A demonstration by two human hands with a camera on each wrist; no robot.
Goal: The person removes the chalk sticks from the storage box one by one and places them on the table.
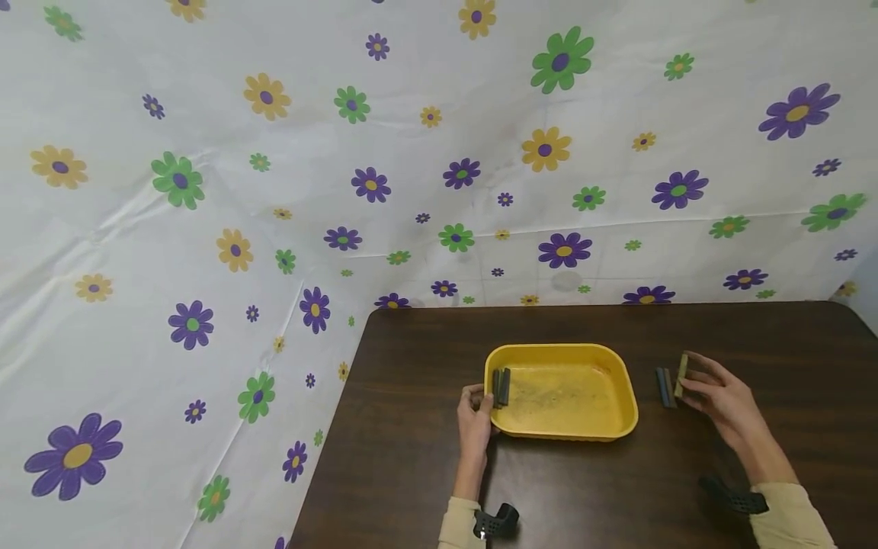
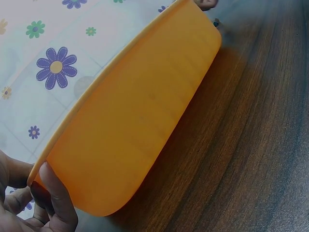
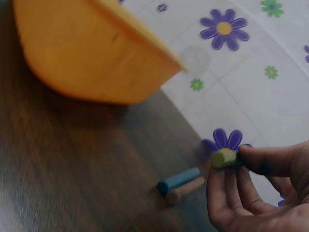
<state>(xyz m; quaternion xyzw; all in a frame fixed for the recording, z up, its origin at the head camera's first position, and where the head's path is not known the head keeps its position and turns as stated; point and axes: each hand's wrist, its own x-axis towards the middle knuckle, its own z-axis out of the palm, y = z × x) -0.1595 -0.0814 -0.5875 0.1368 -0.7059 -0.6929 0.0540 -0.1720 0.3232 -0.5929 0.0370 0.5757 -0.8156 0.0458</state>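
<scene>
A yellow plastic tray [image 1: 569, 437] sits on the table, its left rim pinched by my left hand [image 1: 474, 419]. In the left wrist view the thumb [image 2: 58, 193] lies against the tray's outer wall [image 2: 130, 111]. Dark chalk sticks [image 1: 504, 386] lie side by side at the tray's left end. To the right of the tray, my right hand [image 1: 720, 396] pinches a yellow-green chalk stick [image 3: 224, 158] between thumb and fingers. Beside that hand a blue chalk stick [image 3: 178, 181] and a brownish chalk stick [image 3: 185, 190] lie together on the table.
The dark wood table [image 1: 405, 358] ends at a white flower-patterned sheet [image 1: 425, 152] behind and to the left. Each wrist wears a black strap, the left one [image 1: 495, 521] near the tray's front and the right one [image 1: 737, 499] nearer the table's right side.
</scene>
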